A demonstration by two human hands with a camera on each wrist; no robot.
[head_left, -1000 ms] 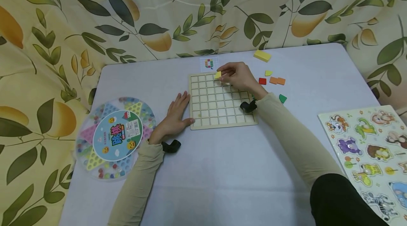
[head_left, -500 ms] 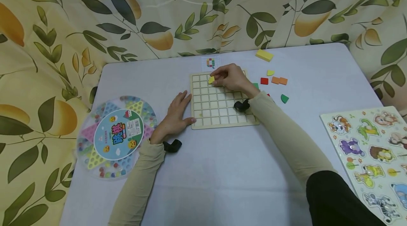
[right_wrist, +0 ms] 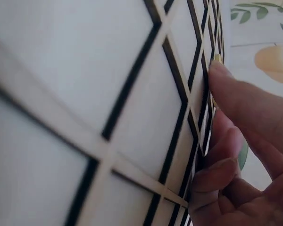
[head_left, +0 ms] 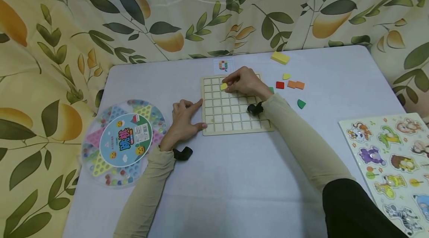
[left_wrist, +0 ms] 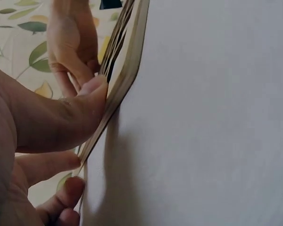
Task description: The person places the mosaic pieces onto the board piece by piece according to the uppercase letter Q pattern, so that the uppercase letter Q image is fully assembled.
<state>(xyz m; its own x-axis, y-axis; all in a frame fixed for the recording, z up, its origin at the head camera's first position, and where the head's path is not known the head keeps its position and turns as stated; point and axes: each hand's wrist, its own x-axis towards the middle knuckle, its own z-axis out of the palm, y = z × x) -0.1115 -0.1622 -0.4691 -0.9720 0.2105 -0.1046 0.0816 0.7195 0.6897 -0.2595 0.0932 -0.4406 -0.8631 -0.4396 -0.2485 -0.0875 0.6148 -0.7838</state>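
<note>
A wooden grid board (head_left: 214,132) with square cells lies on the white table. My right hand (head_left: 246,81) is over its upper part, pinching a small yellow tile (head_left: 223,86) at a cell near the top left. Only a yellow sliver of that tile (right_wrist: 218,58) shows by the fingertip in the right wrist view. At the board's left side, my left hand (head_left: 183,120) touches the edge with thumb and index finger spread apart. The left wrist view shows the thumb (left_wrist: 87,110) against the rim, the other fingers bent below it.
Right of the board lie a red tile (head_left: 280,85), orange tiles (head_left: 296,85), a green piece (head_left: 301,104), a yellow piece (head_left: 286,76) and a yellow block (head_left: 280,57). Behind it is a pattern card (head_left: 223,66). A round marble game (head_left: 125,140) sits left, an animal puzzle (head_left: 385,156) right.
My right hand has brought the yellow tile from the board's top edge down and left onto the grid. The left hand's outer fingers have bent in from lying straight, its thumb staying at the edge.
</note>
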